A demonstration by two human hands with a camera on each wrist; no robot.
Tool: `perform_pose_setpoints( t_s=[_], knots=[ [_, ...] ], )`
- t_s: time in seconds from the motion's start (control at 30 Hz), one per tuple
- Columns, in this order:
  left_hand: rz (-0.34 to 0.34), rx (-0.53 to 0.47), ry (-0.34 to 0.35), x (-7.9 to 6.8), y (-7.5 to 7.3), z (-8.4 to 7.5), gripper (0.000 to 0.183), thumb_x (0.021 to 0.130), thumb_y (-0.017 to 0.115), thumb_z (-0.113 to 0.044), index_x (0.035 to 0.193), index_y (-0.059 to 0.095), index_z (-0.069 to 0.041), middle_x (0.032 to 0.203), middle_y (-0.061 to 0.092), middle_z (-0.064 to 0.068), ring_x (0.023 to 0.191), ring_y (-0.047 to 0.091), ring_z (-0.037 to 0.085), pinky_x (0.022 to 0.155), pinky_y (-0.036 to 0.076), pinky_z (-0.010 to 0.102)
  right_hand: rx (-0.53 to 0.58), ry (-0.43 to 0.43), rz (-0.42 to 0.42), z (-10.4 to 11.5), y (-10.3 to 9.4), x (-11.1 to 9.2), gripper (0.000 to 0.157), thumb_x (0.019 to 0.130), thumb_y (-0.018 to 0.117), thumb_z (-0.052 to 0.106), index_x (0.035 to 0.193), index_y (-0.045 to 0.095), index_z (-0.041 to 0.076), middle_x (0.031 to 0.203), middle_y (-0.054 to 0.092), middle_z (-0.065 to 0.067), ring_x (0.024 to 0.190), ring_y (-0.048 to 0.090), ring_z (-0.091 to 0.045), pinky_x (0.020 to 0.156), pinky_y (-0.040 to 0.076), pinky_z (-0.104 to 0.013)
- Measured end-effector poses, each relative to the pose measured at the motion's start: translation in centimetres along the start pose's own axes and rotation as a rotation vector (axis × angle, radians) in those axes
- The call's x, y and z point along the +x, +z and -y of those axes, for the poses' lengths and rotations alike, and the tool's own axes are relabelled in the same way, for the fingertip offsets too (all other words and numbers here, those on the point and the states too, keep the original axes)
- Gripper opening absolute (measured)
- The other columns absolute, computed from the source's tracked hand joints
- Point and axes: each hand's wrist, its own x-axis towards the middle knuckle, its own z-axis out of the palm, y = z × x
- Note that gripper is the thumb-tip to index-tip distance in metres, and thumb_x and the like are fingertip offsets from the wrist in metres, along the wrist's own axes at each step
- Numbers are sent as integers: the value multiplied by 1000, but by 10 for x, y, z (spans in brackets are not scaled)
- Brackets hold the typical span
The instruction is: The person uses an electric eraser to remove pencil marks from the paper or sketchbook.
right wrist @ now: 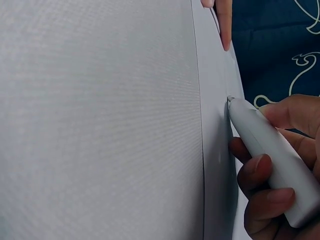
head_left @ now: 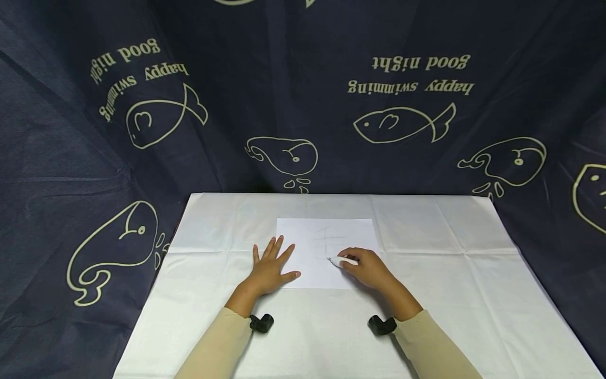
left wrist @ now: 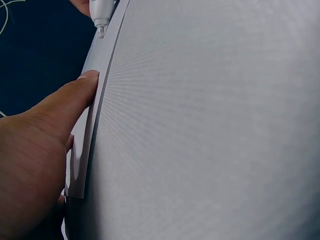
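Observation:
A white sheet of paper (head_left: 303, 237) lies on the cloth, with thin grey strokes (head_left: 325, 243) on its middle: one long upright line and several short cross lines. My left hand (head_left: 269, 271) rests with spread fingers over the paper's left edge. In the left wrist view, its thumb (left wrist: 80, 92) lies along the near edge of the sheet. My right hand (head_left: 368, 268) grips a white electric eraser (right wrist: 267, 155), a thick tapered body with a small narrow tip. That tip is right at the lower end of the upright line.
A white cloth (head_left: 473, 295) with fold creases covers the table. Behind and at the sides hangs a dark blue curtain (head_left: 284, 68) printed with fish and lettering. Small black cameras (head_left: 262, 323) sit at both wrists, by the beige sleeves (head_left: 215, 342).

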Motion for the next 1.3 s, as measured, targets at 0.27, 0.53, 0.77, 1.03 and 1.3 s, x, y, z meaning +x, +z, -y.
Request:
perform_pose_setpoints(
  t_s=[0.27, 0.53, 0.77, 1.03, 1.3],
  knots=[
    [1, -7, -2, 0, 0, 0, 80, 95, 59, -59, 161, 31, -23, 172, 7, 13, 159, 1, 36, 117, -10, 74, 7, -3, 5, 2, 1, 1, 20, 95, 70, 21, 113, 75, 14, 117, 75, -9, 112, 69, -33, 96, 54, -52],
    [-3, -5, -2, 0, 0, 0, 80, 95, 59, -59, 161, 30, -24, 172, 7, 13, 160, 1, 36, 118, -9, 74, -2, -3, -10, 3, 2, 2, 20, 95, 70, 21, 114, 75, 15, 116, 75, -8, 112, 69, -32, 97, 54, -51],
    [-3, -2, 1, 0, 3, 2, 80, 95, 58, -61, 161, 31, -24, 172, 7, 13, 160, 0, 36, 117, -10, 75, -8, -2, -12, 3, 1, 0, 20, 96, 70, 22, 113, 75, 14, 114, 76, -8, 109, 69, -31, 94, 54, -51],
    [0, -5, 2, 0, 3, 2, 80, 95, 58, -60, 161, 30, -24, 172, 6, 13, 160, -1, 36, 117, -10, 74, -4, 2, -4, 5, 2, -1, 21, 95, 70, 22, 114, 76, 13, 116, 75, -9, 109, 69, -31, 95, 54, -51],
    [-5, -8, 3, 0, 1, 0, 80, 95, 59, -60, 161, 31, -24, 172, 7, 13, 160, 1, 36, 118, -10, 74, -7, 11, -30, 2, 0, -2, 21, 94, 70, 21, 113, 76, 13, 113, 76, -8, 105, 69, -30, 92, 55, -51]
  ],
)
